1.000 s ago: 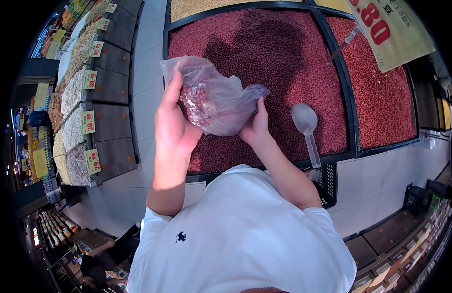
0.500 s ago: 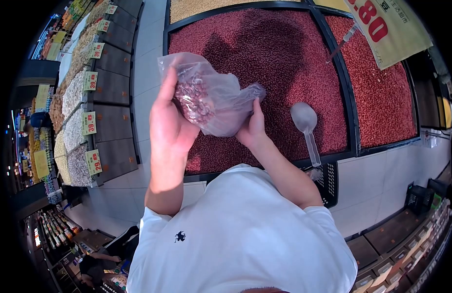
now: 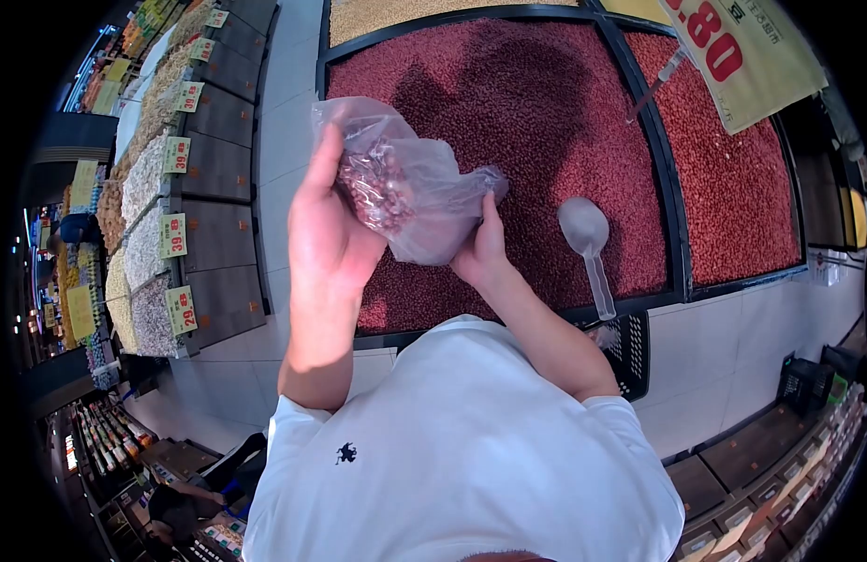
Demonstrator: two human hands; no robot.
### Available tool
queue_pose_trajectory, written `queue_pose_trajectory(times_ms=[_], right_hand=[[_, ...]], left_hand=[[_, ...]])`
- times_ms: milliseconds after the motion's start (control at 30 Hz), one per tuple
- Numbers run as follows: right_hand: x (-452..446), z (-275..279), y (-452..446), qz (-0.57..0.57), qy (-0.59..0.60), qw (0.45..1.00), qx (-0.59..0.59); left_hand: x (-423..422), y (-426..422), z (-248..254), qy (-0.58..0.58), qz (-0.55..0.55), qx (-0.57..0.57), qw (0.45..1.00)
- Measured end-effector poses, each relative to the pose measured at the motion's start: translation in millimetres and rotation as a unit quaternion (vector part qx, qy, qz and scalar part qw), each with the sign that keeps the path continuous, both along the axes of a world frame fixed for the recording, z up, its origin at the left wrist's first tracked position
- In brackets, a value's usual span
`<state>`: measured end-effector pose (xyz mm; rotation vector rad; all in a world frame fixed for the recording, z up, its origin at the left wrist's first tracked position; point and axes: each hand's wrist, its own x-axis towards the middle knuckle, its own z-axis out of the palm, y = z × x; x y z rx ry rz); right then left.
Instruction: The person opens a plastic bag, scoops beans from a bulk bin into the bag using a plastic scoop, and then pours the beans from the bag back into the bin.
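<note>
A clear plastic bag (image 3: 410, 192) with dark red beans bunched in its left part hangs between my two hands, above a bin of dark red beans (image 3: 508, 112). My left hand (image 3: 329, 215) grips the bag's left side, thumb up in front and the fingers hidden behind it. At the gathered right end, my right hand (image 3: 483, 245) pinches the plastic with its thumb raised. To the right of my hands, a clear scoop (image 3: 584, 228) lies on the beans, its handle reaching over the bin's front edge.
A bin of lighter red beans (image 3: 733, 178) adjoins on the right, under a hanging price sign (image 3: 752, 66). A black basket (image 3: 628, 354) is below the bin's front edge. Bins with price tags (image 3: 172, 235) line the left. Another person (image 3: 181, 506) is at lower left.
Both hands and the bag have shifted slightly left from a second ago, with the bag still held. The other person at lower left has moved a little.
</note>
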<state>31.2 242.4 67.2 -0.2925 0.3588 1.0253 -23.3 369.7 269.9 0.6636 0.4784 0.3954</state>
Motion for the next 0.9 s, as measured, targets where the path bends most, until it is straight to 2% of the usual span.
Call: queue_pose_trajectory(times_ms=[300,900], right_hand=[[-3,-2,1,0.001,-0.008,1.0,0.01],[-6,16,1,0.005,-0.011,1.0,-0.001]], left_hand=[[-4,12,-8,-0.093,-0.077,-0.072,0.99],[-8,11,-1,-0.107,-0.076,-0.074,0.989]])
